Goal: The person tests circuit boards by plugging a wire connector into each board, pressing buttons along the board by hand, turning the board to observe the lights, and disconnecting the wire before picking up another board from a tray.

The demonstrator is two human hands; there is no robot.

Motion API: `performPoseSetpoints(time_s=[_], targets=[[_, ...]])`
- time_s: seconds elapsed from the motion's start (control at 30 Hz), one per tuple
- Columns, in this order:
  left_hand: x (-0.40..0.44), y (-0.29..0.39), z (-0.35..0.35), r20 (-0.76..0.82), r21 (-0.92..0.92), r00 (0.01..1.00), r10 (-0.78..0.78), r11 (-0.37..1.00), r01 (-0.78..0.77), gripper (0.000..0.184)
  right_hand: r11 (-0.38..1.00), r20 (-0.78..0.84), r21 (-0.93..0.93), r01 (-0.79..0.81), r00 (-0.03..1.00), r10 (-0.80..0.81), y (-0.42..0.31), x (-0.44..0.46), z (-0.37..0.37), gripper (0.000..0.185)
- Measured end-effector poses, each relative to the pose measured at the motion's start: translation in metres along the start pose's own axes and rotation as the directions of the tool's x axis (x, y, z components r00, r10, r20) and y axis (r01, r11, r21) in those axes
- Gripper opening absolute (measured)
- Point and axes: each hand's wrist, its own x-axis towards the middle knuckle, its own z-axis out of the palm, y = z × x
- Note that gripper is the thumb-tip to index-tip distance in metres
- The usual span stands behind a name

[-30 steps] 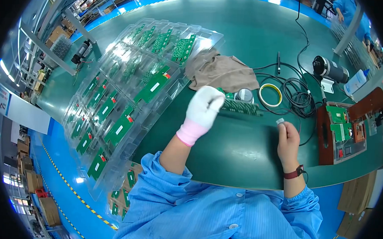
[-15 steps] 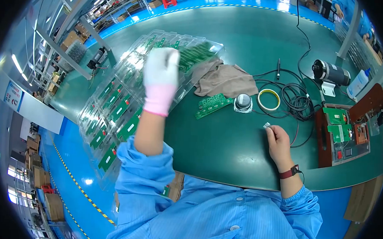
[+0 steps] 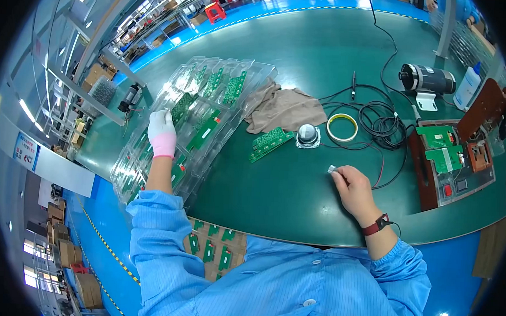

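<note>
My left hand (image 3: 162, 130), in a white glove with a pink cuff, is over the clear plastic tray (image 3: 216, 156) on the left of the bench. Its fingers are closed at the edge of a tilted green circuit board (image 3: 182, 107), seemingly gripping it. Beside it in the tray lie other boards, one with a red part (image 3: 204, 134) and another farther back (image 3: 234, 88). My bare right hand (image 3: 354, 189), above the bench front, pinches a small whitish piece (image 3: 331, 169) between thumb and forefinger; its exact kind is unclear.
Between my hands lie loose circuit boards (image 3: 271, 143), a round metal-domed part (image 3: 307, 135), a tape roll (image 3: 342, 128) and a brown cloth (image 3: 286, 110). Coiled black cable (image 3: 379, 115), a cylindrical motor (image 3: 428, 79), a bottle (image 3: 467, 87) and a wooden fixture (image 3: 424, 171) stand right.
My left hand has moved left and down over the tray; the blurred green shape beside it is gone from the tray's far right. My right hand keeps its pinch. The view has shifted slightly.
</note>
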Motion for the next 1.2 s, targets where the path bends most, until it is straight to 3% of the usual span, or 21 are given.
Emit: performPoseSetpoints(time_s=[0.2,0.3,0.4,0.43,0.6,0.73,0.8,0.83,0.93,1.1,1.2], targets=[[-0.009,-0.008,-0.003,0.083,0.013,0.996,-0.028,1.000,0.027,0.016,1.000,-0.004,0.007,0.003,1.000,-0.003,0.001,0.000,-0.001,0.014],[-0.015,-0.002,-0.003,0.306,0.064,0.951,-0.049,0.997,0.031,0.016,1.000,0.000,0.003,0.008,1.000,-0.008,0.000,0.000,-0.001,0.014],[-0.012,0.005,-0.005,0.369,0.087,0.927,-0.070,0.995,0.040,0.017,1.000,0.010,-0.002,0.006,1.000,-0.005,0.000,0.000,-0.001,0.014],[-0.014,0.013,-0.004,0.239,0.066,0.971,0.016,0.997,-0.033,0.020,1.000,0.011,0.001,0.006,1.000,-0.006,0.001,0.000,-0.001,0.014],[-0.023,0.147,-0.042,0.180,-0.404,0.944,0.278,0.896,-0.187,0.026,1.000,0.010,-0.013,-0.006,1.000,0.006,0.004,0.000,0.003,0.014],[-0.075,0.189,0.000,0.490,-0.532,0.690,0.533,0.810,-0.248,0.054,0.999,0.008,-0.035,-0.021,1.000,0.021,0.009,0.001,0.005,0.016],[-0.095,0.194,0.028,0.581,-0.443,0.673,0.457,0.872,-0.210,0.071,0.998,0.014,-0.046,-0.039,0.999,0.039,0.010,0.001,0.004,0.016],[-0.099,0.198,0.036,0.618,-0.311,0.698,0.361,0.928,-0.204,0.077,0.998,0.021,-0.047,-0.049,0.999,0.050,0.010,0.002,0.003,0.016],[-0.102,0.197,0.046,0.661,-0.294,0.695,0.281,0.950,-0.105,0.077,0.996,0.025,-0.043,-0.074,0.997,0.075,0.009,0.003,0.003,0.017],[-0.109,0.192,0.039,0.498,-0.321,0.818,0.288,0.937,-0.134,0.078,0.995,0.013,-0.006,-0.099,0.995,0.099,0.012,0.004,0.007,0.018],[-0.112,0.209,0.010,0.337,-0.500,0.860,0.383,0.847,-0.181,0.078,0.974,0.032,0.119,-0.191,0.981,0.189,0.011,0.005,0.005,0.019]])
